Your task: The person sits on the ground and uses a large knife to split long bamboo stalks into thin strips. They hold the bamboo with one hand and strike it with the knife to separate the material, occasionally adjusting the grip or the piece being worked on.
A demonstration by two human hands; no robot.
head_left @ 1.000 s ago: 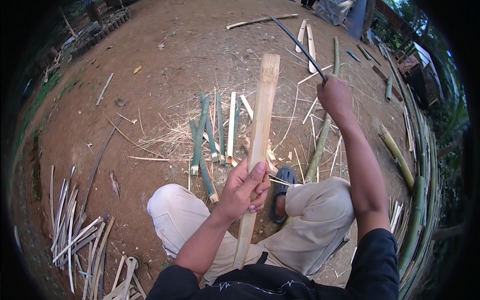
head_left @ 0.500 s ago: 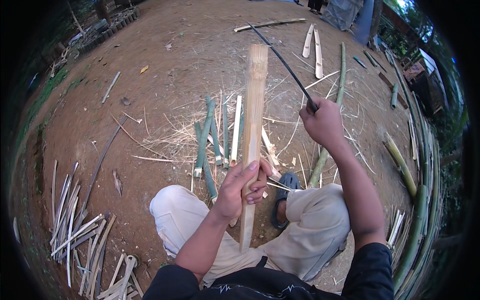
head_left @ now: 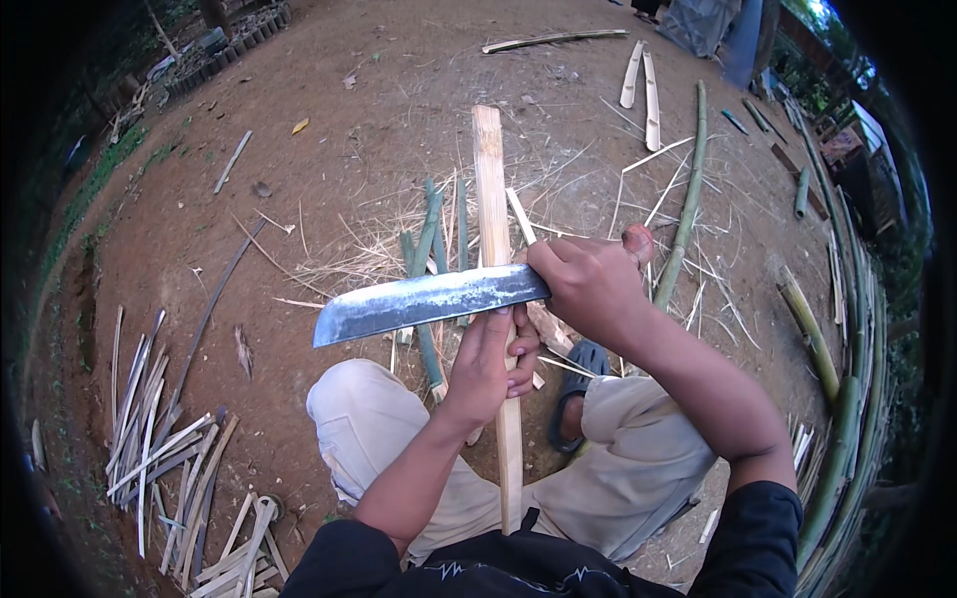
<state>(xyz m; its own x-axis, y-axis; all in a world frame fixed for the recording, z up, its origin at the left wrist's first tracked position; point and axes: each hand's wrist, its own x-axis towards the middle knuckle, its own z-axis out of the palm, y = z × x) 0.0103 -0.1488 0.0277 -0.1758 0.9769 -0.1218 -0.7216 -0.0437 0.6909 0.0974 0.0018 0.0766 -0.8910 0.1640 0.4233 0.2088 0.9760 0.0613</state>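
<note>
My left hand (head_left: 488, 364) is wrapped round a long split bamboo strip (head_left: 490, 189), which stands lengthwise between my knees with its lower end against my lap. My right hand (head_left: 593, 284) grips a machete (head_left: 429, 302) by its handle, whose rounded end (head_left: 638, 244) shows past the fist. The broad blade lies crosswise over the strip, just above my left hand, and points left. Whether the blade touches the strip I cannot tell. Behind them, green bamboo pieces (head_left: 427, 234) and pale shavings (head_left: 369, 254) lie on the ground.
Thin split strips (head_left: 140, 409) are piled at the left. A green bamboo pole (head_left: 688, 189) lies right of centre, two split halves (head_left: 651, 105) beyond it. Long poles (head_left: 847, 448) line the right edge. My right foot wears a dark clog (head_left: 578, 384). Brown earth (head_left: 349, 130) surrounds everything.
The machete has swung down from pointing away to lying across the strip, with my right hand moved left and lower. The strip has turned in my left hand and now shows its narrower side.
</note>
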